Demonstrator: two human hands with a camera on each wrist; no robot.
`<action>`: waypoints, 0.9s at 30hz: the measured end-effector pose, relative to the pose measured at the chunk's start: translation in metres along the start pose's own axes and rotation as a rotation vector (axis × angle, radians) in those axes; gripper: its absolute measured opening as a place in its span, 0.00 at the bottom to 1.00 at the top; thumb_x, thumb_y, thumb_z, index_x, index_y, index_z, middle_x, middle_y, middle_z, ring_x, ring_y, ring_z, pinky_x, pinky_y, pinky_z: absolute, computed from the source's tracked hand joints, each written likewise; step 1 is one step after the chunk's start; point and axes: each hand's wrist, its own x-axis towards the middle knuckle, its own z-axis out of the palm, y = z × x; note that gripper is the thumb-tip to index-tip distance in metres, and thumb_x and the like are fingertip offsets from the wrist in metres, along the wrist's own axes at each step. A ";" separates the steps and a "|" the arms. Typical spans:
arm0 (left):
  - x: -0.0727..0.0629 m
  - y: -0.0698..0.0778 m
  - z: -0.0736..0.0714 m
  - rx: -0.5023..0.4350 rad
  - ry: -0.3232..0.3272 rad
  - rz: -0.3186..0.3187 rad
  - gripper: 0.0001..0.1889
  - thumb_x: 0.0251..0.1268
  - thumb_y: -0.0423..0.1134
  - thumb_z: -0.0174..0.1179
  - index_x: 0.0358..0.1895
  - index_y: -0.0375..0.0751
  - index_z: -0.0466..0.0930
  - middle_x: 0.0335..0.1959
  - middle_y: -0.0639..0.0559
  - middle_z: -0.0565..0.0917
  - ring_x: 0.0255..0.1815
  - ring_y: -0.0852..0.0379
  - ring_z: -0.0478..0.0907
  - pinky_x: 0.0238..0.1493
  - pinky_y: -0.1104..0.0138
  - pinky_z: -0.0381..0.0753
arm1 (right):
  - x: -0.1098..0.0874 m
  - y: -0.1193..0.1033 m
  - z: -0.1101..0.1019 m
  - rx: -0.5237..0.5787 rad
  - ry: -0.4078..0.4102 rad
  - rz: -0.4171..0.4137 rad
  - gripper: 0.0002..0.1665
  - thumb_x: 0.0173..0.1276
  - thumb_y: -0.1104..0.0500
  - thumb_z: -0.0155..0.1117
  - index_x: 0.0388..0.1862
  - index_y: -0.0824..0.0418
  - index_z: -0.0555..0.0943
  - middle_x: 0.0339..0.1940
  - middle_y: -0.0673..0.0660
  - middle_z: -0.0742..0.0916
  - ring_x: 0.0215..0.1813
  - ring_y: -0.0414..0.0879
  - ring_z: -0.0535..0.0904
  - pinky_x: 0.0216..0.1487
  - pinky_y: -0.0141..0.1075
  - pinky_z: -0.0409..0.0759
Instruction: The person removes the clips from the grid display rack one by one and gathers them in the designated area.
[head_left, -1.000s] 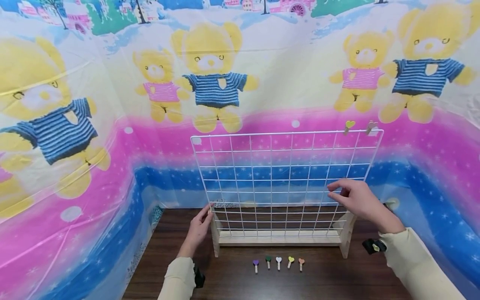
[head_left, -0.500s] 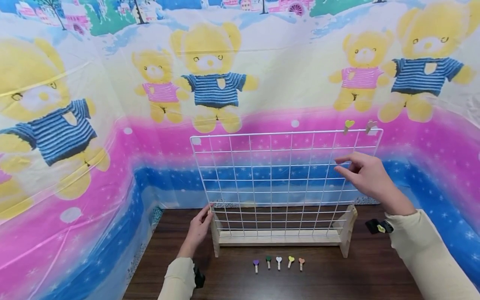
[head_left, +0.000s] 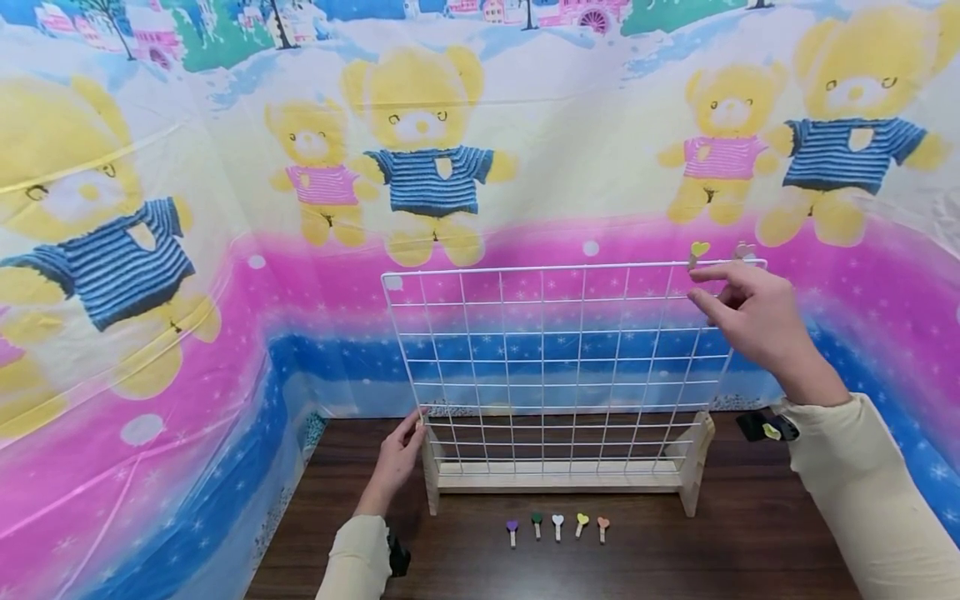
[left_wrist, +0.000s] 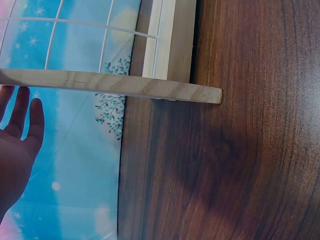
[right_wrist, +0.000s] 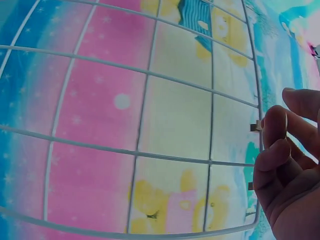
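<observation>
A white wire grid rack (head_left: 540, 358) stands on pale wooden feet. My left hand (head_left: 397, 458) has its fingertips against the rack's left wooden leg (left_wrist: 125, 84); the fingers in the left wrist view are fairly straight. My right hand (head_left: 757, 317) is raised at the grid's top right corner, with a gap between thumb and index finger. Its index fingertip is right at the lower end of a clothespin with a yellow-green heart (head_left: 700, 250), clipped on the top wire. Beside it, partly behind the hand, sits a clothespin with a pale pinkish heart (head_left: 744, 250).
On the dark wooden table (head_left: 660, 558), in front of the rack, several small heart clothespins lie in a row, from a purple one (head_left: 512, 532) to an orange one (head_left: 603, 529). A teddy-bear printed cloth (head_left: 585, 158) hangs behind and at both sides.
My right hand has risen and moved right, from the middle of the grid to the clothespins on the top wire. My left hand keeps its place at the leg.
</observation>
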 end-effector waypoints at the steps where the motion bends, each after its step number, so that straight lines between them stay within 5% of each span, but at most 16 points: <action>1: 0.000 0.000 0.000 -0.003 0.001 -0.001 0.22 0.74 0.40 0.49 0.68 0.44 0.67 0.60 0.35 0.73 0.58 0.42 0.71 0.52 0.50 0.72 | 0.002 -0.001 -0.001 0.007 0.018 -0.006 0.17 0.59 0.67 0.69 0.49 0.63 0.83 0.21 0.53 0.81 0.19 0.32 0.73 0.19 0.24 0.69; 12: 0.000 0.001 0.001 0.022 0.015 -0.036 0.21 0.74 0.41 0.50 0.67 0.49 0.69 0.62 0.40 0.73 0.56 0.46 0.72 0.53 0.52 0.73 | 0.025 -0.015 -0.011 0.009 0.150 -0.010 0.18 0.59 0.66 0.69 0.50 0.62 0.84 0.28 0.50 0.79 0.21 0.29 0.72 0.23 0.22 0.67; 20: -0.001 0.003 0.001 0.012 0.016 -0.037 0.21 0.74 0.41 0.49 0.68 0.48 0.68 0.64 0.38 0.70 0.58 0.44 0.71 0.54 0.50 0.72 | 0.031 -0.006 -0.009 -0.040 -0.023 0.185 0.22 0.69 0.55 0.59 0.60 0.60 0.78 0.42 0.58 0.78 0.21 0.31 0.76 0.16 0.28 0.66; 27: -0.001 0.003 0.001 0.007 0.017 -0.038 0.21 0.74 0.41 0.49 0.68 0.47 0.68 0.64 0.39 0.71 0.59 0.45 0.71 0.55 0.50 0.71 | 0.034 -0.007 -0.005 -0.033 -0.045 0.220 0.19 0.73 0.56 0.54 0.59 0.60 0.79 0.30 0.60 0.83 0.18 0.42 0.76 0.16 0.30 0.69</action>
